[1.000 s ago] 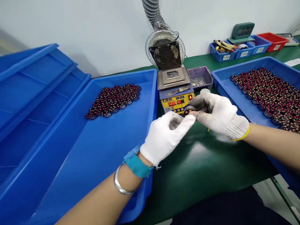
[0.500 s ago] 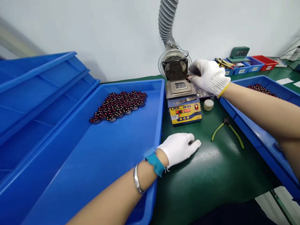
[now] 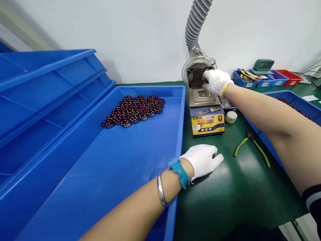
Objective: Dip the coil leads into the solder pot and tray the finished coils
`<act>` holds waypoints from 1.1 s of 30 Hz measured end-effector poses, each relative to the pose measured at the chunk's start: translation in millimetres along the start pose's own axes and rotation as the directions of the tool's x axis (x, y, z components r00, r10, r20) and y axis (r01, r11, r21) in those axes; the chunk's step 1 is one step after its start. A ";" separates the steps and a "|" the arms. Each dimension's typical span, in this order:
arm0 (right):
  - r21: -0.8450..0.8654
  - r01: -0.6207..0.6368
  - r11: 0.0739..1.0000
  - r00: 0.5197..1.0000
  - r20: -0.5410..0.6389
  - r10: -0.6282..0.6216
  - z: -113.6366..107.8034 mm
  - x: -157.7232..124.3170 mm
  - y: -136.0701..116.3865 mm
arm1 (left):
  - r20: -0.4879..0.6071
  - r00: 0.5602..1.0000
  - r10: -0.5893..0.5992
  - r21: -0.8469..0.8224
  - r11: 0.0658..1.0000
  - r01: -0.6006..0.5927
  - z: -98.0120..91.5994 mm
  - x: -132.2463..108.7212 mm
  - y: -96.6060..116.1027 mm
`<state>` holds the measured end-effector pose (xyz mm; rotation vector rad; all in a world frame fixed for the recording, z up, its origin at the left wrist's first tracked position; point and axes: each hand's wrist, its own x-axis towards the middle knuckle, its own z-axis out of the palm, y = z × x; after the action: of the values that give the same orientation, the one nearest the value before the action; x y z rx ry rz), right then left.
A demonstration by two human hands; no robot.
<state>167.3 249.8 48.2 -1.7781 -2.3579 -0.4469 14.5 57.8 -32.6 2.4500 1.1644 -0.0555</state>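
My right hand [image 3: 217,82] over the solder pot [image 3: 204,100], upper centre.
Fingers bunched; left hand [image 3: 202,160] lies loosely curled on the mat [image 3: 225,194].

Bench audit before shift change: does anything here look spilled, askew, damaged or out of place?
Nothing stands out. The dark wound coils sit in a tidy cluster in the blue plastic tray, the yellow-and-blue solder pot stands level, and the green-handled cutters lie flat on the green mat.
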 end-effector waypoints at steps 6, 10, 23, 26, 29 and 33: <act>0.014 0.009 1.000 0.999 -0.044 -0.008 4.1 -0.9 0.6 | 0.010 1.000 -0.002 -0.010 1.000 0.002 -1.4 0.0 0.6; 0.082 0.009 0.997 0.997 -0.081 -0.002 1.4 -0.3 3.5 | -0.001 1.000 -0.002 -0.027 1.000 0.002 -1.2 0.2 0.4; 0.021 0.045 0.999 0.999 -0.021 -0.044 -18.6 1.5 9.6 | -0.013 1.000 -0.008 -0.024 1.000 0.008 0.3 0.9 -1.3; 0.010 0.064 0.998 0.998 0.000 -0.064 -13.6 4.0 6.8 | -0.014 1.000 -0.005 -0.019 1.000 0.004 0.0 0.8 -1.3; -0.023 0.111 0.994 0.993 0.032 -0.110 -6.0 6.3 5.1 | -0.011 1.000 -0.012 -0.025 1.000 0.012 -0.7 0.7 -1.0; -0.058 0.148 0.987 0.988 0.056 -0.144 2.0 9.7 3.5 | -0.019 1.000 -0.012 -0.043 0.999 0.011 -0.5 0.8 -1.1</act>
<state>168.0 260.2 49.7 -1.6675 -2.5478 -0.5050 14.1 59.1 -32.7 2.4119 1.1755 -0.0103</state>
